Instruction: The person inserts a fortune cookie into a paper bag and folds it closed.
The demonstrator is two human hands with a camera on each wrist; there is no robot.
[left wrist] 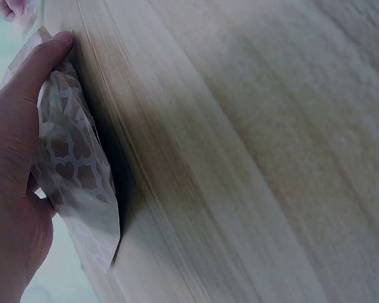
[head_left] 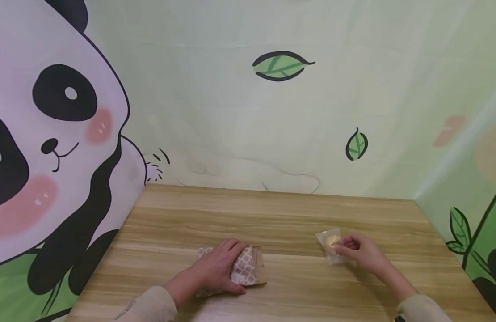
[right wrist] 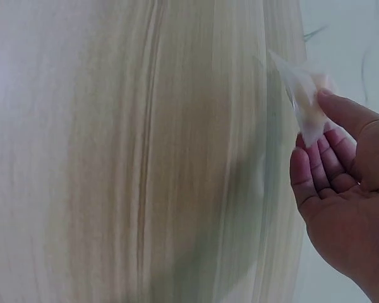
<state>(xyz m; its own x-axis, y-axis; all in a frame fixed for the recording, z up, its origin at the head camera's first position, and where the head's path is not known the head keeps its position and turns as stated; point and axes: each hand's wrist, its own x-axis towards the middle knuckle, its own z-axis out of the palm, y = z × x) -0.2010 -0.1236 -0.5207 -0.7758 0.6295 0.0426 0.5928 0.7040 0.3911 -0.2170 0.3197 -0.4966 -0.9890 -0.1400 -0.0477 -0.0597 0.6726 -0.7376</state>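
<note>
My left hand [head_left: 216, 268] grips a brown paper bag with a white lattice pattern [head_left: 248, 268] lying on the wooden table [head_left: 272, 214]; the thumb and fingers wrap round it. In the left wrist view the bag [left wrist: 72, 170] is pressed between my left hand [left wrist: 12, 170] and the tabletop. My right hand [head_left: 358, 252] pinches a small clear packet with a pale round piece inside [head_left: 330, 243], held just above the table. The right wrist view shows the packet [right wrist: 303, 104] between the thumb and fingers [right wrist: 331, 151].
The table stands in a corner. A panda mural [head_left: 51, 147] covers the left wall, and a pale green wall with leaf drawings [head_left: 280, 66] runs behind and to the right. Bare wood lies between and beyond my hands.
</note>
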